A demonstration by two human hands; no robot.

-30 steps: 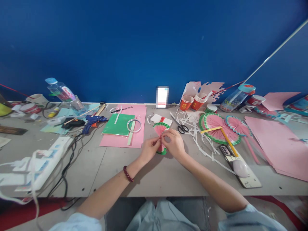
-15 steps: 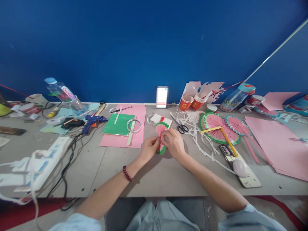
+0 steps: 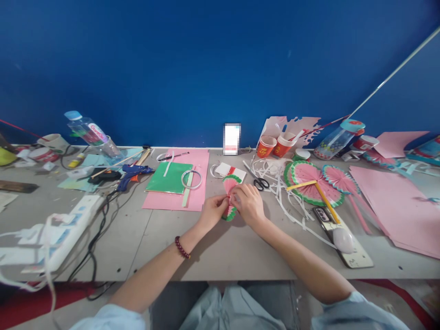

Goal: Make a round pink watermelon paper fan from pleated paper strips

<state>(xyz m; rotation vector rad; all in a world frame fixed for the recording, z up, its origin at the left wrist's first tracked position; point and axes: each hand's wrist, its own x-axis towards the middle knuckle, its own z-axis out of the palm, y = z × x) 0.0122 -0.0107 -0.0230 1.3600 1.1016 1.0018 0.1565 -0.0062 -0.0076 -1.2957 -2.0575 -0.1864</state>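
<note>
A small pleated paper fan (image 3: 231, 183), pink with a green edge like a watermelon, is held upright above the table. My left hand (image 3: 213, 211) pinches its gathered middle from the left. From the right, my right hand (image 3: 250, 204) has its fingertips closed at the same middle; whether a thin strand is between them is too small to tell. The fan's folds spread out above and below the fingers. Just behind it lie a white card with a red band (image 3: 237, 172) and black-handled scissors (image 3: 261, 184).
To the left lie a green paper pack (image 3: 168, 178) on pink sheets (image 3: 196, 201), a ring (image 3: 196, 180), a blue glue gun (image 3: 132, 174) and a power strip (image 3: 74, 233). At right are white strips (image 3: 280, 197), a finished watermelon fan (image 3: 304, 176), a phone (image 3: 357, 259) and paper cups (image 3: 266, 146).
Almost nothing differs. Both hands stay at the fan's middle, with only a very slight shift of the fingers and fan.
</note>
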